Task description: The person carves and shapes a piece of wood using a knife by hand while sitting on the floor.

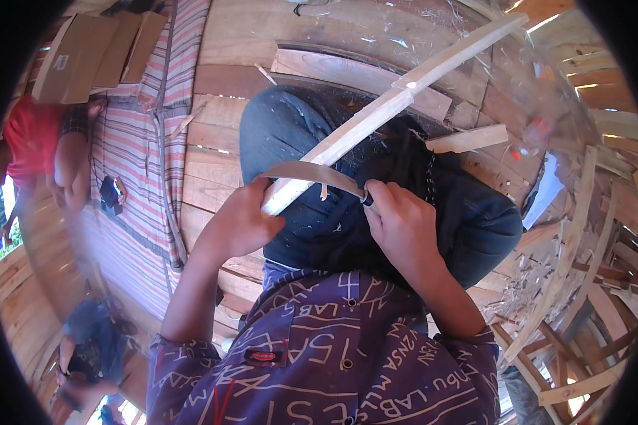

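1. The right hand (402, 219), closed, grips the dark handle of a curved knife (305, 171) at the frame's centre.
2. The left hand (237, 221), fingers curled, holds the blade's other end; whether it also grips the wood, I cannot tell.
3. Beneath the blade, a pale wooden stick (372, 113) slants from the centre to the upper right, over dark trousers (273, 138).
4. Striped cloth (131, 145) spreads at left, beside a cardboard box (92, 53) at upper left.

White letters (326, 311) and numerals covering purple shirt (312, 354), bottom centre, around red-edged patch (265, 356); brown cardboard box (92, 49), upper left, bearing unreadable label (62, 62).
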A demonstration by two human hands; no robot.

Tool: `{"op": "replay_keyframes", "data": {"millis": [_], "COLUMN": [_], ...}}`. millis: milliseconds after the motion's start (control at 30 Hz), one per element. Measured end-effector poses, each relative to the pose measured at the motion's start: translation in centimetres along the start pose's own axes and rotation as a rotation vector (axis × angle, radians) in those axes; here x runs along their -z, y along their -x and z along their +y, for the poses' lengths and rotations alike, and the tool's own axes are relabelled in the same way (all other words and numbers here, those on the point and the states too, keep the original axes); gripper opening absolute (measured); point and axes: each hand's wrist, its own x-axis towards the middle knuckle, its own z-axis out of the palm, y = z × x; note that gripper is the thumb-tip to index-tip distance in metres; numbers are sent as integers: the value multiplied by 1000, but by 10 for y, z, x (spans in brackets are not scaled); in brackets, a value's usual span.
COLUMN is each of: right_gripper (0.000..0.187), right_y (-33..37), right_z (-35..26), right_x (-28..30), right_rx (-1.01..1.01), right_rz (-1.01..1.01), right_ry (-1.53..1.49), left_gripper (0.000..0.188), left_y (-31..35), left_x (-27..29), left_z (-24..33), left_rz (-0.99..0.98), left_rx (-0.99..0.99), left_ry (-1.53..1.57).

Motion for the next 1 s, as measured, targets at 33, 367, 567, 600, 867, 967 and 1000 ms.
{"op": "replay_keyframes", "data": {"millis": [33, 367, 567, 600, 867, 967, 1000], "right_gripper": [16, 26, 29, 28, 26, 27, 27], "right_y": [-1, 4, 4, 6, 6, 2, -1], "right_z": [0, -9, 0, -4, -8, -6, -5], "right_x": [1, -2, 3, -4, -10, -1, 3], "right_rx": [0, -348, -309, -278, -279, -297, -303], "right_rz": [15, -330, -237, -289, -260, -238, -221], "right_ry": [-34, -800, -499, -583, -523, -504, -477], "left_gripper": [46, 38, 41, 41, 41, 42, 42], "left_y": [0, 2, 1, 1, 1, 4, 3], "left_x": [0, 5, 5, 5, 4, 3, 4], "left_z": [-1, 7, 14, 13, 11, 5, 9], "left_rz": [0, -19, -10, -7, -2, 1, -6], "left_rx": [6, 44, 52, 46, 50, 48, 60], "left_ry": [-3, -26, -76, -54, -45, 35, 8]}}
